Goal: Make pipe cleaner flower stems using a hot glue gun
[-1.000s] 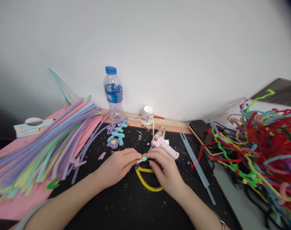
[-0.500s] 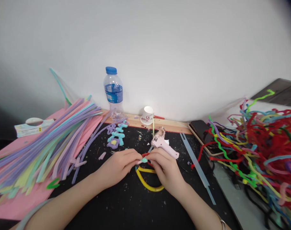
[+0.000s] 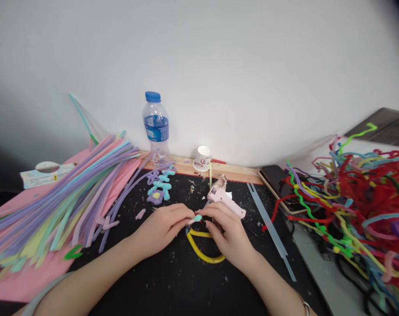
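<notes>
My left hand (image 3: 171, 226) pinches the pale end of a small fuzzy turquoise pipe-cleaner piece (image 3: 197, 217) between thumb and forefinger. From the other side, the curled fingers of my right hand (image 3: 229, 230) close on the same piece, partly covering it. Under and beside the right hand lies a yellow loop-shaped handle (image 3: 202, 256); the rest of that tool is hidden. Just beyond my hands rests a pale pink glue gun (image 3: 227, 202). Farther left lies a turquoise pipe-cleaner shape (image 3: 163, 186) with a purple flower (image 3: 155, 197) that has a yellow centre.
Pastel pipe cleaners (image 3: 77, 193) spread over the left side. A water bottle (image 3: 156, 127) and a paper cup (image 3: 202, 159) stand by the wall. To the right are clear glue sticks (image 3: 268, 224), a phone (image 3: 278, 180) and a tangled colourful pipe-cleaner heap (image 3: 367, 193).
The turquoise piece has turned slightly and tilted up between my fingertips. My right thumb and forefinger have shifted a little. Everything else lies as before.
</notes>
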Tool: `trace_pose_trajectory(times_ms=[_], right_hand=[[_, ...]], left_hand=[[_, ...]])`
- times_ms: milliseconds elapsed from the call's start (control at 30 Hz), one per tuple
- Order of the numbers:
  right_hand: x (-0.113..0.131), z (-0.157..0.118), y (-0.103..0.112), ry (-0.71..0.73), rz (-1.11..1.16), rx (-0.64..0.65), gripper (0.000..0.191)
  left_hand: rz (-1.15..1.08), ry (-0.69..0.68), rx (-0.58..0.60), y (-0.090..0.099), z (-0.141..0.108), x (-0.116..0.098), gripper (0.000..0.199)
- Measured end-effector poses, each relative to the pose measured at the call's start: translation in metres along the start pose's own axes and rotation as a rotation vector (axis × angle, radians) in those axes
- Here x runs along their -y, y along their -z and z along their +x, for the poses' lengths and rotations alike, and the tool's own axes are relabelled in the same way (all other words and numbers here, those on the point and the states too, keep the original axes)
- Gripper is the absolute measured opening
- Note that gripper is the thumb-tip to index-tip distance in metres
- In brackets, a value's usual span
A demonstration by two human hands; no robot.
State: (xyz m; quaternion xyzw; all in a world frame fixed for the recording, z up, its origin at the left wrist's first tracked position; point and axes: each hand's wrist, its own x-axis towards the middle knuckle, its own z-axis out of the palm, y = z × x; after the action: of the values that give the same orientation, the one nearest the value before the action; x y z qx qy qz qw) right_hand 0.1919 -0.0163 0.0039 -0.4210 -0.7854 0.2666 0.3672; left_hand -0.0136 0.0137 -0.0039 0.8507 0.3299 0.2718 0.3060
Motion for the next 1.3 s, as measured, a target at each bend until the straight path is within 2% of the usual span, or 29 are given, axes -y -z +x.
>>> trace_pose_trajectory(times_ms=[933,1100,1300], right_hand=[[-0.0003,-0.0007,0.0005,-0.014,0.043,0.028,0.021],[-0.0012,-0.0011,-0.0006,-0.061,0.035,0.058,0.027],[-0.0031,0.0012,-0.0004,-0.043,0.027,0.039,0.020]], left_hand=[[0.000,0.033,0.039,-0.0009,0.0009,-0.0026,0.019],[-0.010,0.058,0.042,-0.0015,0.0006,-0.0038,0.018],[-0.122,0.144,0.043,-0.0044,0.0008,-0.0025,0.011]])
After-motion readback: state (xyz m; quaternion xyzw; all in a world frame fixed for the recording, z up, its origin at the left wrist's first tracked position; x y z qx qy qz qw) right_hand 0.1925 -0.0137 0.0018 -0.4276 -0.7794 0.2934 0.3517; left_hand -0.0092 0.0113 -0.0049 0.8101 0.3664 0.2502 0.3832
